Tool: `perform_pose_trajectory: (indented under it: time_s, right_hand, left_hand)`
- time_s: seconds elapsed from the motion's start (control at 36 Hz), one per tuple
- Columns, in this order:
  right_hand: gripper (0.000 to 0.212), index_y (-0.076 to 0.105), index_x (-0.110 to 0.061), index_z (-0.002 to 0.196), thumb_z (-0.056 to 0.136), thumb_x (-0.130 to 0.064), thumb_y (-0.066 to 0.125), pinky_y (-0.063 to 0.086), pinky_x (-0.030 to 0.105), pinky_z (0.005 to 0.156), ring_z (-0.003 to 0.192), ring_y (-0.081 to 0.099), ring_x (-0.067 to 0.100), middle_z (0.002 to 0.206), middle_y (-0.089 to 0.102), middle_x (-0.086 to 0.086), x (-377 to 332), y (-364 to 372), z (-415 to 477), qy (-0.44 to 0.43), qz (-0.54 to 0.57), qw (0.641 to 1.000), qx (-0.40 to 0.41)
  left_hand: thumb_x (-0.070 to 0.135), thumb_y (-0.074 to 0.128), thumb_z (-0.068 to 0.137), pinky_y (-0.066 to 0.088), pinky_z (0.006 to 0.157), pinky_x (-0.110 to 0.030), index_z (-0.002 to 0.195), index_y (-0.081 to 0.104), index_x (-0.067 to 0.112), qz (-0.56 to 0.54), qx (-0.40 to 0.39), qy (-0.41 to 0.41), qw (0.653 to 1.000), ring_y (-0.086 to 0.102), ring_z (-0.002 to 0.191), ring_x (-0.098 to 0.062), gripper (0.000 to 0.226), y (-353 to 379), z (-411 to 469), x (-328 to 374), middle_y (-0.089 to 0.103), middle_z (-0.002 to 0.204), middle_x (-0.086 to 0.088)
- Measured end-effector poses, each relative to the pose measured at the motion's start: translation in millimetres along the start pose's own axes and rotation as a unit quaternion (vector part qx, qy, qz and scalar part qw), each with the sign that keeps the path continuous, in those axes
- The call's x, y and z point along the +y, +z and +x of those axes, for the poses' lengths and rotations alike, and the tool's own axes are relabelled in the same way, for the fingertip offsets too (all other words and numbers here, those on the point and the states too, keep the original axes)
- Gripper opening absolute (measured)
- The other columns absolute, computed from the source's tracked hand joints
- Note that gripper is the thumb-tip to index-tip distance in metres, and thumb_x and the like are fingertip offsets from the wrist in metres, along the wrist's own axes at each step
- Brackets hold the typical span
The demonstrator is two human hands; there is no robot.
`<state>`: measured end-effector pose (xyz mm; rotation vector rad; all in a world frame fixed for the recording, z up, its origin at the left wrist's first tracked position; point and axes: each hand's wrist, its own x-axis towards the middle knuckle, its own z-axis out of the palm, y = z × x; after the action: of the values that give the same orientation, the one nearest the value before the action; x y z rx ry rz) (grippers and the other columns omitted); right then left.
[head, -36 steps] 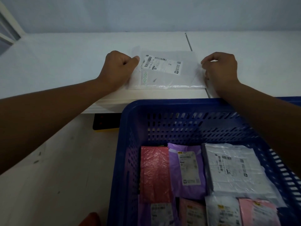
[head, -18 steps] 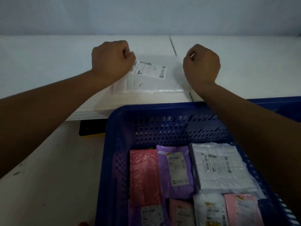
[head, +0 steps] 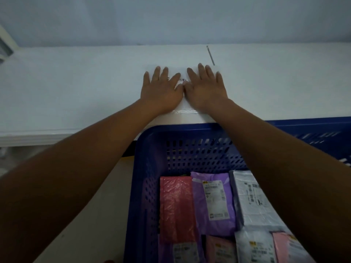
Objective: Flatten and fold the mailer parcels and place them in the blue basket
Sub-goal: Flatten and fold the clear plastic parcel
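A white mailer parcel [head: 183, 106] lies flat on the white table [head: 76, 88], mostly hidden under my hands. My left hand [head: 160, 88] and my right hand [head: 206, 86] press down on it side by side, palms flat, fingers straight and spread, thumbs nearly touching. A strip of its label shows between the thumbs. Below the table's front edge stands the blue basket [head: 150, 168]. It holds several folded mailers, among them a red one [head: 176, 207], a purple one [head: 213, 202] and a white one [head: 250, 198].
A thin dark seam [head: 210, 56] runs across the tabletop behind my right hand. A second blue basket's wall [head: 313, 133] shows at the right. A pale wall rises behind the table, and light floor lies left of the basket.
Both hands have opened from fists at the mailer's sides and now lie flat on top of it, close together. The camera view has shifted.
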<state>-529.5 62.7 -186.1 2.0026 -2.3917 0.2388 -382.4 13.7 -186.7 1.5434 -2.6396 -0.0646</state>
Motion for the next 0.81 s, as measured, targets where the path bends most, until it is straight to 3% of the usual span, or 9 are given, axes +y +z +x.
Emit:
perform_pose_trajectory:
  time_s: [0.36,0.81]
  right_hand:
    - [0.063,0.004,-0.029,0.158,0.101,-0.053,0.011,-0.001,0.053,0.122,0.153,-0.005,0.026,0.167,-0.003,0.008,0.5,-0.1,4.9,0.007,-0.019,0.998,-0.060]
    - [0.062,0.008,-0.029,0.158,0.101,-0.053,0.010,0.002,0.054,0.122,0.153,0.000,0.026,0.166,0.002,0.008,0.5,-0.9,6.2,0.007,-0.015,0.998,-0.062]
  left_hand:
    - [0.053,0.008,0.102,-0.006,0.122,-0.051,0.158,0.001,0.032,0.007,-0.019,0.016,1.000,-0.011,0.153,-0.023,0.061,-0.3,2.0,-1.1,-0.012,0.166,-0.003]
    - [0.050,0.007,0.101,-0.003,0.122,-0.054,0.159,0.004,0.030,0.006,-0.030,0.018,0.999,-0.003,0.153,-0.024,0.061,-1.6,3.9,0.3,-0.002,0.167,-0.003]
